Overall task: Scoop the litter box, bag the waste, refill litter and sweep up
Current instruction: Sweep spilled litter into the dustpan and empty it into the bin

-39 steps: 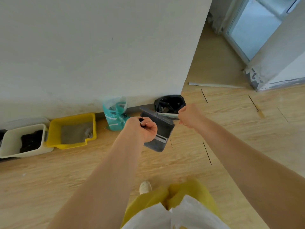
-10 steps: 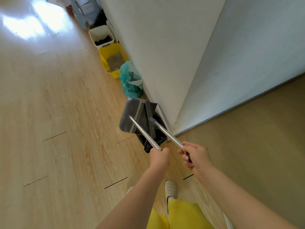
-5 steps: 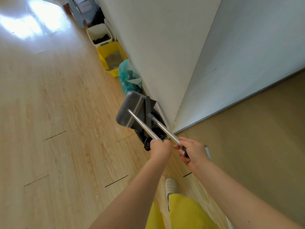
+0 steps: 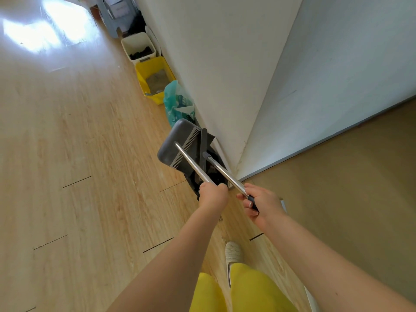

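Head view: left hand [image 4: 213,195] fisted round the metal handle of the grey dustpan [image 4: 177,144], fingers curled tight and pressed together. Right hand [image 4: 262,204] wrapped round the dark grip of the broom [image 4: 203,147], thumb laid along the shaft, fingers closed about it. Dustpan raised and tilted, its comb edge beside the broom head, both over the black-lined bin [image 4: 208,174] standing at the wall corner [image 4: 238,174]. Just beyond along the wall [image 4: 213,64]: teal litter bag [image 4: 177,104], then yellow litter box [image 4: 155,78] with grey litter inside, then a cream tub [image 4: 138,49] holding dark contents, touching in a row against the baseboard. Wide stretch of bare wood floor [image 4: 67,154] open to the left of that row; narrower strip of floor past the corner to the right. One white slipper [image 4: 233,253] and yellow trousers [image 4: 243,289] at the bottom edge.
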